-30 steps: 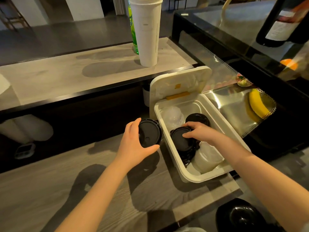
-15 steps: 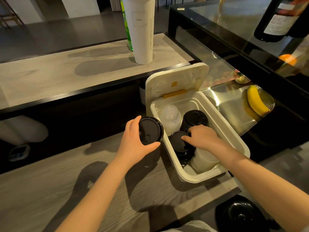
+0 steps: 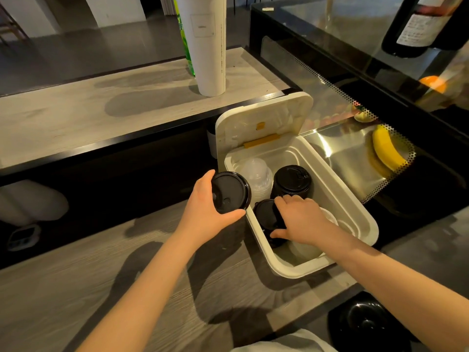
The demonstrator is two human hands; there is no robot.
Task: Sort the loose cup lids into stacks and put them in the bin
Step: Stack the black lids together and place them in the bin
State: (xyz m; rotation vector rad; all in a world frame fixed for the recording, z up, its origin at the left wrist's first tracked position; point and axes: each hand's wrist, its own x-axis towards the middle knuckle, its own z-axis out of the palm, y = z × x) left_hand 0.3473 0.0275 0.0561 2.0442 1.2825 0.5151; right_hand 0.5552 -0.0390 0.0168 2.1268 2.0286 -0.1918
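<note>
A cream plastic bin (image 3: 340, 194) with its hinged cover tipped up stands on the wooden counter. Inside it are a stack of clear domed lids (image 3: 255, 177) at the back left, an upright stack of black lids (image 3: 291, 180) at the back, and white lids (image 3: 304, 247) at the front. My right hand (image 3: 299, 219) reaches into the bin and grips a tilted stack of black lids (image 3: 265, 215) by its rim. My left hand (image 3: 205, 214) holds another stack of black lids (image 3: 229, 193) just outside the bin's left wall.
A tall stack of white paper cups (image 3: 205, 44) stands on the raised counter behind, a green bottle beside it. A glass display case (image 3: 355, 80) with a banana (image 3: 385, 148) lies to the right. A black round object (image 3: 365, 321) sits low at the front right.
My right hand has sunk lower into the bin and its stack of black lids has tilted further. My left hand keeps its black lids beside the bin.
</note>
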